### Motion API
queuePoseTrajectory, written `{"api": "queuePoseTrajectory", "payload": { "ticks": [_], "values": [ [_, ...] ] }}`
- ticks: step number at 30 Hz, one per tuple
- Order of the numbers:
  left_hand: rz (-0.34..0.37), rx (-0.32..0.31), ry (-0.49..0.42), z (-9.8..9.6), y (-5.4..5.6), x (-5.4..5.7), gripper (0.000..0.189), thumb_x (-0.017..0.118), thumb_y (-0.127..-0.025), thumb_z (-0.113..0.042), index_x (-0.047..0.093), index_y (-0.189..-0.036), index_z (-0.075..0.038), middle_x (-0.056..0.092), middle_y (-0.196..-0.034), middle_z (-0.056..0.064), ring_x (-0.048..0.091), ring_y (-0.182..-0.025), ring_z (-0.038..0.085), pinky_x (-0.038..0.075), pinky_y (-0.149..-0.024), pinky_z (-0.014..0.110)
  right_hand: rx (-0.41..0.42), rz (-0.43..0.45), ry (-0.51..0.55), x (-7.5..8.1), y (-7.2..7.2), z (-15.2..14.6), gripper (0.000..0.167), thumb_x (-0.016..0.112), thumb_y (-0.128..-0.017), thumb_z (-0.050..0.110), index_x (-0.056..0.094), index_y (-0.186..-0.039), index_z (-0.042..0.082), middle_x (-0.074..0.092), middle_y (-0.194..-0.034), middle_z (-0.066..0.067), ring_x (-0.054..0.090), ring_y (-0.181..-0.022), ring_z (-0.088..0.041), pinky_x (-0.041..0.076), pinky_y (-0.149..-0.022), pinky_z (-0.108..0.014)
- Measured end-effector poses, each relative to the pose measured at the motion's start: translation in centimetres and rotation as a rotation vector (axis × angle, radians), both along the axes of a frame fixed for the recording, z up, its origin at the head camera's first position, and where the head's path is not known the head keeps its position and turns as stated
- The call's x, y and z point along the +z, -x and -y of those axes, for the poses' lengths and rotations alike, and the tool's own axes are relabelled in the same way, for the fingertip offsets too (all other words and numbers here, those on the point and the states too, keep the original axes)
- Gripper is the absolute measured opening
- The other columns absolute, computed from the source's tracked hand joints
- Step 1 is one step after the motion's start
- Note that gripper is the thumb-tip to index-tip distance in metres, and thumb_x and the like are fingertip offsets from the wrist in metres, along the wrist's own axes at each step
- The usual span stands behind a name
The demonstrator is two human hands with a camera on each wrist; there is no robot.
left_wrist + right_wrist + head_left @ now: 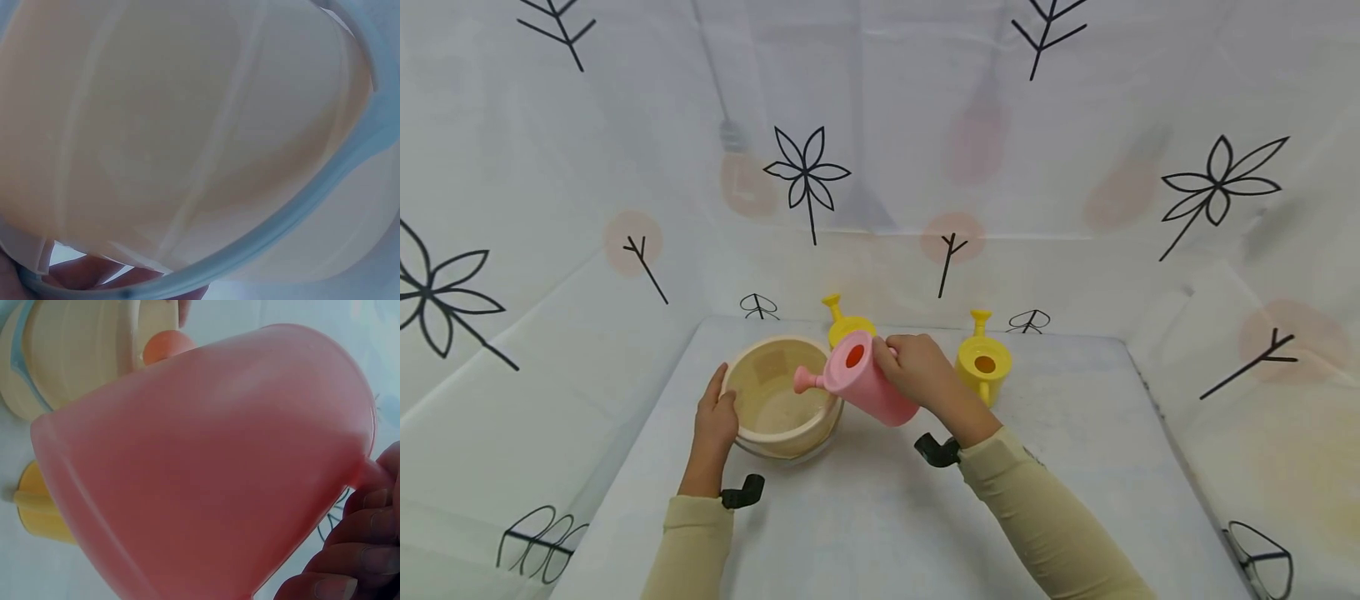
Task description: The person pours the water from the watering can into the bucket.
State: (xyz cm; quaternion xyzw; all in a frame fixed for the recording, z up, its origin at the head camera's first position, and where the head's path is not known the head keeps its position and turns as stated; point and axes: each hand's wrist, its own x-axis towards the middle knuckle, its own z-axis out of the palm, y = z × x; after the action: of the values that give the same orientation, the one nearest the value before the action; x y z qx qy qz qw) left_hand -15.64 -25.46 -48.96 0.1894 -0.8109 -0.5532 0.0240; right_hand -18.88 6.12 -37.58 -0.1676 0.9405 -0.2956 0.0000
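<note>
Right fingers (353, 557) grip the pink can (872, 392), my left fingers (711, 392) the bucket (752, 383) near the table's left edge (634, 467). If the bucket slips, the spout (807, 380) could miss.

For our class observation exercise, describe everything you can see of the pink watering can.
The pink watering can looks like smooth plastic, with a rounded body, a top opening and a spout with a flared end. The right hand grips its handle, holding it tilted above the white table, its spout over the cream bucket. Its contents cannot be made out.
</note>
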Motion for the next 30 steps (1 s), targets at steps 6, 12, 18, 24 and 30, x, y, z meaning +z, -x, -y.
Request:
{"api": "queuePoseTrajectory", "payload": {
  "ticks": [6,12,18,24,30],
  "values": [
    [-0.006,-0.002,-0.004,0.02,0.06,-0.08,0.055,0.026,-0.104,-0.021,0.015,-0.156,-0.034,0.015,-0.163,0.001,0.015,-0.150,0.028,0.016,-0.121,0.050,0.013,-0.037,-0.023,0.16,-0.05,0.17,0.044,0.039,-0.100,0.038,0.053,-0.065,0.013,0.055,-0.060,0.000,0.053,-0.061,-0.016,0.045,-0.054,-0.023],
    [-0.007,-0.005,-0.004,0.05,-0.05,-0.02,0.055,0.026,-0.104,-0.022,0.015,-0.156,-0.035,0.014,-0.163,0.001,0.016,-0.150,0.029,0.017,-0.121,0.050,0.033,-0.054,-0.031,0.38,-0.21,0.35,0.045,0.040,-0.100,0.036,0.049,-0.063,0.012,0.046,-0.055,0.000,0.050,-0.056,-0.016,0.039,-0.051,-0.023],
    [-0.010,-0.005,0.008,0.04,-0.10,0.07,0.054,0.026,-0.104,-0.021,0.015,-0.156,-0.031,0.015,-0.163,0.001,0.015,-0.150,0.029,0.016,-0.121,0.050,0.049,-0.052,-0.026,0.60,-0.36,0.49,0.044,0.039,-0.100,0.035,0.048,-0.063,0.012,0.044,-0.054,0.001,0.050,-0.054,-0.016,0.039,-0.049,-0.022],
    [-0.011,-0.004,0.006,0.07,-0.11,0.02,0.054,0.026,-0.104,-0.021,0.016,-0.156,-0.032,0.015,-0.163,0.001,0.016,-0.150,0.029,0.017,-0.121,0.050,0.046,-0.049,-0.025,0.56,-0.26,0.60,0.044,0.039,-0.099,0.035,0.048,-0.063,0.012,0.046,-0.054,0.000,0.051,-0.055,-0.016,0.041,-0.050,-0.022],
    [-0.013,-0.007,0.012,0.07,-0.12,0.02,0.054,0.026,-0.104,-0.021,0.016,-0.156,-0.033,0.015,-0.163,0.001,0.018,-0.149,0.030,0.018,-0.121,0.050,0.035,-0.024,-0.033,0.61,-0.24,0.61,0.044,0.039,-0.099,0.036,0.049,-0.064,0.012,0.047,-0.055,-0.001,0.052,-0.055,-0.016,0.042,-0.051,-0.022]
  ]
}}
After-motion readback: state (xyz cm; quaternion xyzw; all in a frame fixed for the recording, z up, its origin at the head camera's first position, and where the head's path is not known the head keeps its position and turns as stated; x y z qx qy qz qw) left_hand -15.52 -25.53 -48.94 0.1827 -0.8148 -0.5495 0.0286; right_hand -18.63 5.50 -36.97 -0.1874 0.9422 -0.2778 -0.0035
